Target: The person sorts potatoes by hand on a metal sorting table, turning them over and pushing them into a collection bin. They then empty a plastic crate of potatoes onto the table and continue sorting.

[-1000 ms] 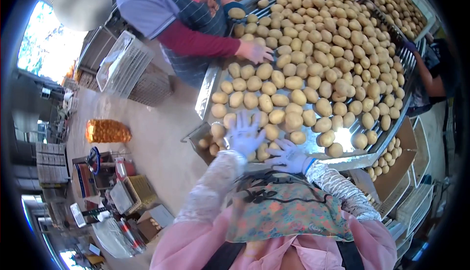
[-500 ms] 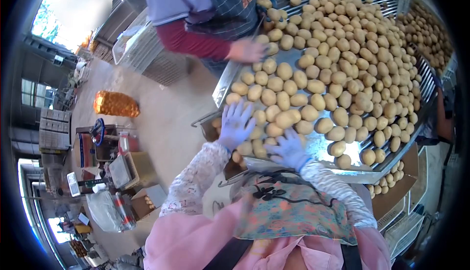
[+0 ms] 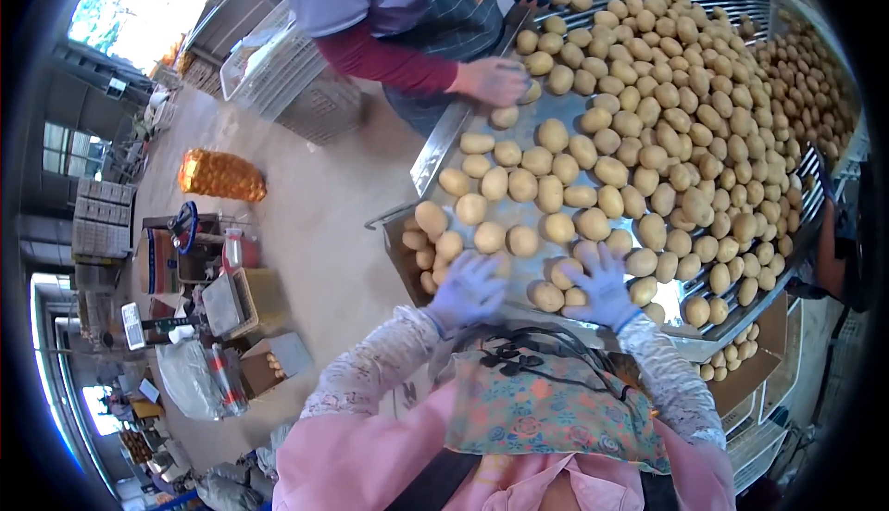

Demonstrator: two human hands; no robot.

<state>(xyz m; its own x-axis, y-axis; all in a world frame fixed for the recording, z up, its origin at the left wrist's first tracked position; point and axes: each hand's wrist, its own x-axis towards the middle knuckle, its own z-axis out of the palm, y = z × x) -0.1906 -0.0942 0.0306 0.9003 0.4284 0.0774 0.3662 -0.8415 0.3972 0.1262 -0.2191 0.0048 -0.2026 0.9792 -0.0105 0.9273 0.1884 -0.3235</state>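
Note:
Many potatoes (image 3: 685, 122) lie on a metal sorting table (image 3: 530, 122). My left hand (image 3: 469, 291), in a pale purple glove, is at the table's near left edge with fingers spread, beside potatoes at the mouth of a cardboard box (image 3: 404, 263). My right hand (image 3: 600, 287), gloved the same way, rests with spread fingers over potatoes at the near edge. Its fingertips touch potatoes there, and neither hand is closed around one. Several potatoes sit in the box left of the table.
Across the table's left side stands a co-worker (image 3: 389, 11), one hand (image 3: 500, 81) on potatoes. An orange net sack (image 3: 222, 175) lies on the floor. White crates (image 3: 319, 104) stand behind. Another box of potatoes (image 3: 764, 354) is below the right edge.
My right hand has moved right along the near edge; my left hand has moved down and slightly right. Potatoes have shifted into the left box. The co-worker's hand has moved slightly right.

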